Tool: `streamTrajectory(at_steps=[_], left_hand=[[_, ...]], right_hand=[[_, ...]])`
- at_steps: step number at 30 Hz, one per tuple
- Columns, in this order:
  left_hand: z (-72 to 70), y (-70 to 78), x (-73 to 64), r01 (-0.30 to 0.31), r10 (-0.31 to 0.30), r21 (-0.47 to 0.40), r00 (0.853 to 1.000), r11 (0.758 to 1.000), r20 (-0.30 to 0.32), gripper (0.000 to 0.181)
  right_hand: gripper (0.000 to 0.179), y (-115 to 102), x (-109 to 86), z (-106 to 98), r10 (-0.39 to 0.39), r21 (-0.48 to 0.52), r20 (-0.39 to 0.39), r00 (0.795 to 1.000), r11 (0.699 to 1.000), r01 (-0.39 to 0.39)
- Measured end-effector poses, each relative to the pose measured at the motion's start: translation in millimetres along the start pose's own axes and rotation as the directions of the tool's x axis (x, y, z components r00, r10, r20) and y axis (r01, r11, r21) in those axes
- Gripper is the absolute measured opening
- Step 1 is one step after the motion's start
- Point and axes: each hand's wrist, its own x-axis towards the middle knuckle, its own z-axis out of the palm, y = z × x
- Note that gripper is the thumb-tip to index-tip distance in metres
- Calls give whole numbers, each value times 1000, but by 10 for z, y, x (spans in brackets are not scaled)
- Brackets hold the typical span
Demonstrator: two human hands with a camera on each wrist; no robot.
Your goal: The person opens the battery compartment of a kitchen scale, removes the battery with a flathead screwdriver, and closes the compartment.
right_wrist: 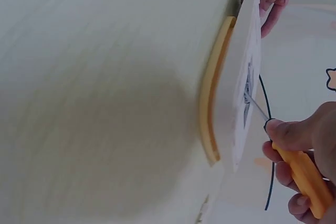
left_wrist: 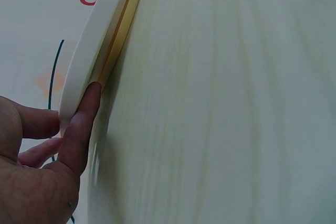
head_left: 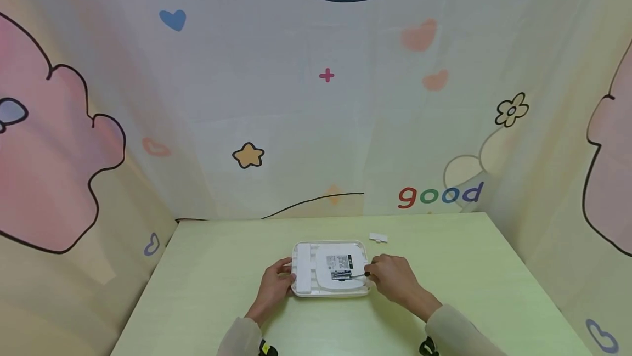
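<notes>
A white, flat device with rounded corners [head_left: 321,286] lies back side up on the table, its printed label [head_left: 338,261] facing upward. Below the label, an uncovered compartment [head_left: 340,275] shows shiny, battery-like cells. My left hand [head_left: 274,284] holds the device by its left edge, thumb and fingers on either side of the rim. In my right hand [head_left: 395,279] is a screwdriver, gripped round its orange handle [right_wrist: 302,177]. Its thin metal shaft [right_wrist: 258,107] slants down to the compartment, the tip at the cells. A yellow strip [right_wrist: 210,103] runs along the device's underside.
A small white cover piece [head_left: 378,237] lies on the light wood-grain table [head_left: 217,257], just behind the device's right corner. Printed fabric walls [head_left: 296,98] stand at the back and on both sides of the table.
</notes>
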Motion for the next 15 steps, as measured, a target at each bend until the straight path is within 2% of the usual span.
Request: streamTrajectory(at_steps=[9, 15], left_hand=[[0, -14, -3, 4, -4, -5, 1000, 1000, -2, 48], [10, 4, -13, 3, -3, -11, 1000, 1000, -6, 48]], right_hand=[[16, 45, -137, 166, 80, 110, -60, 995, 991, -74], [15, 25, -206, 266, 148, 179, -108, 983, 976, -127]])
